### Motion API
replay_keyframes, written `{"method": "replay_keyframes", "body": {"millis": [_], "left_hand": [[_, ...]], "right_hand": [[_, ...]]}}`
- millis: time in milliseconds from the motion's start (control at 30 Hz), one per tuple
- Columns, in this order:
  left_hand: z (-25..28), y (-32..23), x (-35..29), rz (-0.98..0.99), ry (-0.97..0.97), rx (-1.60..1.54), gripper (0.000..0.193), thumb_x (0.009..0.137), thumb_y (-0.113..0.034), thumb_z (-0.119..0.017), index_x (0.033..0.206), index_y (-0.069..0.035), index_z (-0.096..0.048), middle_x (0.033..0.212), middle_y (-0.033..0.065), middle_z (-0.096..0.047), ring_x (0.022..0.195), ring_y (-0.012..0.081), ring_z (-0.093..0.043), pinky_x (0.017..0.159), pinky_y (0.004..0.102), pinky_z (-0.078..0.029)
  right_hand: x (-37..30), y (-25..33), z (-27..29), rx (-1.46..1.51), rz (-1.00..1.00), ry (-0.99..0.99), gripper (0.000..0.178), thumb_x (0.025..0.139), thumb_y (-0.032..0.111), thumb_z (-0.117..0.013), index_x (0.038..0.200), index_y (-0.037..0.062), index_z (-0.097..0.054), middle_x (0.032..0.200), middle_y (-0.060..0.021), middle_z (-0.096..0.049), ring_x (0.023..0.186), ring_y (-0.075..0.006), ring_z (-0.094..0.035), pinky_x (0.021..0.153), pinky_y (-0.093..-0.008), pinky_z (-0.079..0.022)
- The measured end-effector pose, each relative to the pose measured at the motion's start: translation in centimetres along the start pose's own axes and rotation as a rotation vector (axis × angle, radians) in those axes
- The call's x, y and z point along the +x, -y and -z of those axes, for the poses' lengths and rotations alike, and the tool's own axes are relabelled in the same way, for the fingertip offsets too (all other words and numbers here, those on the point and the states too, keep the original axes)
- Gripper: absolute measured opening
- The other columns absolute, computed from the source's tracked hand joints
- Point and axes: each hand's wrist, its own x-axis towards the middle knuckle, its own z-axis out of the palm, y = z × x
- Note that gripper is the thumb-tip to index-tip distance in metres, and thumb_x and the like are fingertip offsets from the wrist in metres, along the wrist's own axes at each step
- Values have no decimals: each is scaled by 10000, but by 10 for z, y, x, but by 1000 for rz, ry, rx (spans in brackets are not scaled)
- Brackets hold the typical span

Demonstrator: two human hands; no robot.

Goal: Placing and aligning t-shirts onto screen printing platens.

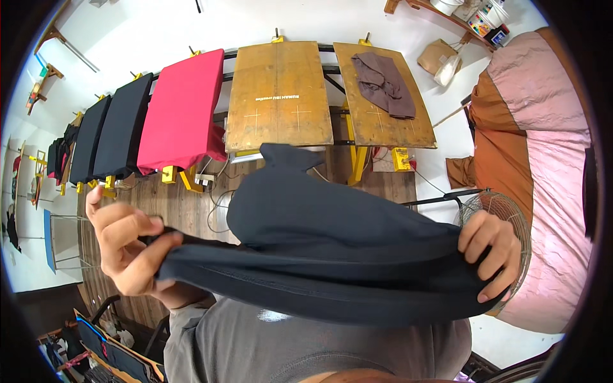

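1. Dark garment: held up at the centre, reaching toward 6 o'clock, drawn wide between both hands. Its long lower edge runs from about 8 to 4 o'clock with a seam line along it; the upper part bunches in a rounded lobe toward 12.
2. Left hand, between 8 and 9 o'clock: thumb and forefinger pinch the garment's left end; the other fingers stand loosely curled, one raised. Slight blur.
3. Right hand, between 3 and 4 o'clock: fingers curl over the garment's right end, gripping it. Thumb hidden; its exact hold cannot be told.
4. Surroundings: bare wooden board near 12, apart from the garment; second board at 1, bearing a crumpled brown cloth; red-pink cloth over a board at 10; wire fan guard just beyond the right hand.
5. Step in hand, as judged: stretching and straightening the garment by its edge; it lies on no board yet.
6. Next move, as judged: calls for even tension at both ends, a surer left grasp, and the bunched upper part shaken loose.
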Motion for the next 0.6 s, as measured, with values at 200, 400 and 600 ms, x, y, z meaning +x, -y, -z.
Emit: {"method": "replay_keyframes", "body": {"millis": [200, 400, 600], "left_hand": [[-3, 18, -27, -78, -56, 43, 206, 809, -368, -691, 973, -250, -727, 990, 26, -552, 928, 250, -509, 1035, 596, -418], [-17, 15, -60, 124, -28, -197, 289, 879, -385, -672, 886, -99, -716, 825, 35, -514, 849, 245, -499, 929, 529, -457], [-35, 6, -91, 440, 254, -911, 482, 981, -372, -580, 650, -22, -553, 633, 70, -536, 622, 228, -551, 711, 426, -480]], "right_hand": [[-21, -14, -6, -79, -129, -106, 328, 1003, 367, -624, 830, 109, -730, 795, -47, -686, 704, -201, -657, 560, -296, -509], [-42, -56, -42, -414, -891, -301, 302, 871, 249, -729, 762, -22, -652, 752, -99, -643, 701, -205, -650, 648, -313, -512], [-118, -144, -107, -149, -1109, -69, 244, 970, 220, -634, 942, -21, -660, 902, -155, -667, 834, -314, -660, 753, -370, -509]]}}
